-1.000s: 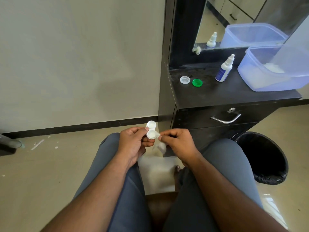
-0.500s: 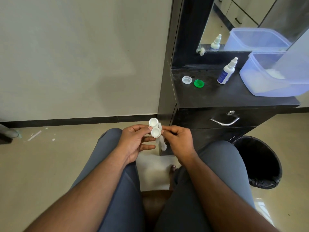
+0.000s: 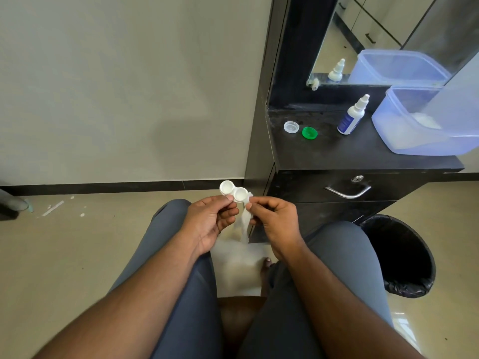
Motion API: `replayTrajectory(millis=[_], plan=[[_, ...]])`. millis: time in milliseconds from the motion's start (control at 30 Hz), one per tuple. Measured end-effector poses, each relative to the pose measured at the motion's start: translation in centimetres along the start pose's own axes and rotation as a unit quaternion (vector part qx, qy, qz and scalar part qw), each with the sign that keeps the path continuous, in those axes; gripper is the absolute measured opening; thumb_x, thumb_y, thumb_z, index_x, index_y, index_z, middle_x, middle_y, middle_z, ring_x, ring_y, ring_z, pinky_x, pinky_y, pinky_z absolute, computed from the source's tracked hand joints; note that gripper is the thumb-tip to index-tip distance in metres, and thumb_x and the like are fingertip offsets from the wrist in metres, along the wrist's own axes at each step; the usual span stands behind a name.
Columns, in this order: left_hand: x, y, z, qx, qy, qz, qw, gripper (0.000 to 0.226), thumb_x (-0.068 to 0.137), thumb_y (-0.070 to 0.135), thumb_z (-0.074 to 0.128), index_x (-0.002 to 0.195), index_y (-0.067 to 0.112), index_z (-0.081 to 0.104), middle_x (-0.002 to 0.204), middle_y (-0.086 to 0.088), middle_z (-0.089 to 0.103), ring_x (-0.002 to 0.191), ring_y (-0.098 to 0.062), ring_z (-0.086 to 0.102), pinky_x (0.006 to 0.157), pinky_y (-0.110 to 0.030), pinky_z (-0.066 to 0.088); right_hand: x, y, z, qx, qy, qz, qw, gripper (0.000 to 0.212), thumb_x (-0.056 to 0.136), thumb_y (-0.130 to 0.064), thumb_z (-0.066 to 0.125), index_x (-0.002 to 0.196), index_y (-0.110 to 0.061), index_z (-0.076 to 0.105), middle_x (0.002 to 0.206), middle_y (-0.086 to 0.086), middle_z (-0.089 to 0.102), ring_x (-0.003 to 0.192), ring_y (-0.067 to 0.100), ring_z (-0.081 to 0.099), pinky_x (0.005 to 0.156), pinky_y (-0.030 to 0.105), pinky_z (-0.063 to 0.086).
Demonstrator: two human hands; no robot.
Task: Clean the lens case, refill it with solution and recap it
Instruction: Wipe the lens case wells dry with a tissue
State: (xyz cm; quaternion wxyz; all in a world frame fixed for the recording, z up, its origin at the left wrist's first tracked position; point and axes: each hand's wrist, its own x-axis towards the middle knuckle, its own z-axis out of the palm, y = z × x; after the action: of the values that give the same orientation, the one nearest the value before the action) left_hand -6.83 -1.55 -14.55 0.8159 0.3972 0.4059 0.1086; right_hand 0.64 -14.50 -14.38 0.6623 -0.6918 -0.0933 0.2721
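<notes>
The left hand (image 3: 210, 218) pinches the lens case (image 3: 233, 193) by its near edge, cups up, lying sideways. The right hand (image 3: 274, 216) pinches a tissue (image 3: 245, 221) touching the case's right end, so it wipes from that side.

Plastic tub (image 3: 425, 141) — right side cut off by frame edge; white contents indistinct. Solution bottle (image 3: 350, 117) label too small to read. Tissue (image 3: 245, 219) upper end hidden inside right hand (image 3: 275, 216) — grip unclear.
</notes>
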Motion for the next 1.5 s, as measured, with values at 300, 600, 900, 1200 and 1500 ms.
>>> replayTrajectory(millis=[300,600,900,1200,1500], plan=[[-0.6,-1.8,1.4,-0.007,0.019,-0.014,1.000,0.014,0.084,0.009,0.068,0.072,0.011,0.062,0.054,0.002,0.050,0.046,-0.007,0.039,0.042,-0.021,0.029,0.1,0.2,0.3,0.131,0.010,0.081,0.988,0.008,0.080,-0.004,0.070,0.088,-0.004,0.071,0.084,0.011,0.070,0.073,0.020,0.064,0.069,0.031,0.055],[-0.8,-2.2,1.7,-0.010,0.033,-0.003,0.999,0.016,0.085,0.006,0.066,0.069,0.010,0.063,0.051,0.002,0.048,0.044,-0.007,0.038,0.040,-0.020,0.030,-0.1,0.6,0.8,0.153,0.070,0.095,0.981,0.006,0.081,-0.004,0.070,0.086,-0.005,0.070,0.089,0.014,0.069,0.074,0.019,0.063,0.065,0.029,0.053],[-0.9,-2.4,1.8,0.078,0.032,0.079,0.993,0.021,0.083,0.006,0.069,0.063,0.005,0.063,0.050,-0.002,0.049,0.045,-0.009,0.040,0.046,-0.023,0.034,-0.4,0.6,0.8,0.172,0.067,0.113,0.976,0.007,0.080,-0.003,0.070,0.087,-0.003,0.069,0.094,0.018,0.069,0.075,0.022,0.065,0.064,0.030,0.055],[-0.9,-2.3,1.8,0.129,0.036,0.127,0.983,0.023,0.082,0.008,0.072,0.060,0.006,0.064,0.050,-0.003,0.051,0.045,-0.011,0.040,0.046,-0.023,0.036,-0.3,0.5,0.6,0.194,0.086,0.125,0.969,0.005,0.080,-0.001,0.069,0.083,-0.005,0.069,0.090,0.015,0.068,0.076,0.022,0.063,0.061,0.026,0.054],[-0.6,-1.5,1.1,0.077,0.003,0.080,0.994,0.036,0.081,0.003,0.070,0.048,0.017,0.062,0.049,-0.001,0.048,0.042,-0.010,0.037,0.043,-0.022,0.030,-0.2,-0.2,0.2,0.219,0.059,0.107,0.968,0.006,0.082,0.001,0.065,0.088,0.000,0.066,0.082,0.011,0.067,0.068,0.017,0.062,0.060,0.026,0.052]])
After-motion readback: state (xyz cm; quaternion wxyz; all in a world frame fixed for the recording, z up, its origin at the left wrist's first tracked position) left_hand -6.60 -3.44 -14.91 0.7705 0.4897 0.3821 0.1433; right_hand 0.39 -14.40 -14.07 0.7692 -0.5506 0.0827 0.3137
